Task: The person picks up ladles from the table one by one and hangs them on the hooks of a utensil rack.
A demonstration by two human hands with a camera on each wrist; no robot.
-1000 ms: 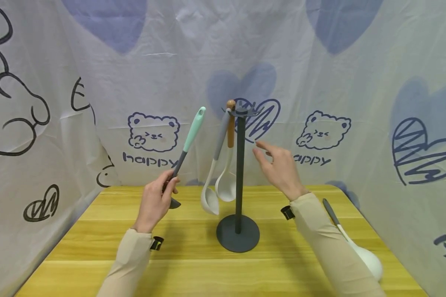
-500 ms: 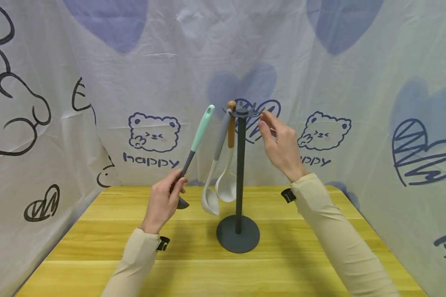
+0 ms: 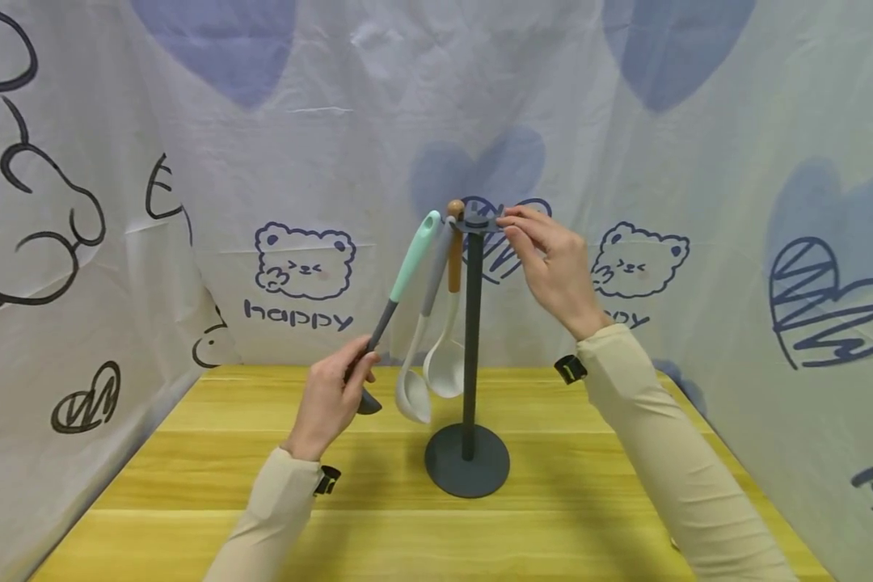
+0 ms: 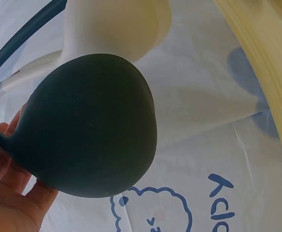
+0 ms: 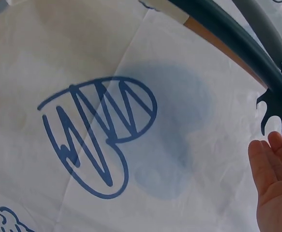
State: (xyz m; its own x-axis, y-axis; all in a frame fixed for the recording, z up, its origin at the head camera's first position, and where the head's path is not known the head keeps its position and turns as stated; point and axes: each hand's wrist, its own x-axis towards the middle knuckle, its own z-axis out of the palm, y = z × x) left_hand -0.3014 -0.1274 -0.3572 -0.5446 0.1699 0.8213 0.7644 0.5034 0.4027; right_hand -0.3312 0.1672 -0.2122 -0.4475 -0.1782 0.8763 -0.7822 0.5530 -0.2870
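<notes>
My left hand (image 3: 331, 396) grips the dark lower shaft of a ladle (image 3: 412, 263) with a mint handle, which leans up to the right. Its dark rounded bowl (image 4: 90, 125) fills much of the left wrist view. At the table's middle stands a dark utensil rack (image 3: 472, 347) with a round base and a top ring of hooks (image 5: 281, 101). My right hand (image 3: 560, 271) pinches a hook on the ring's right side. On the rack's left hang a white ladle (image 3: 412, 394) with a grey handle and a white spoon-like utensil (image 3: 445, 368) with a wooden handle.
The wooden table (image 3: 189, 485) has its far edge against a printed cloth backdrop (image 3: 436, 81), which also encloses both sides. A small pale bit of something (image 3: 674, 545) shows beside my right forearm, which hides most of it.
My right hand has risen from beside the pole to the hook ring. The left hand has moved right with the ladle, toward the hanging utensils. My right forearm now covers the white ladle on the table.
</notes>
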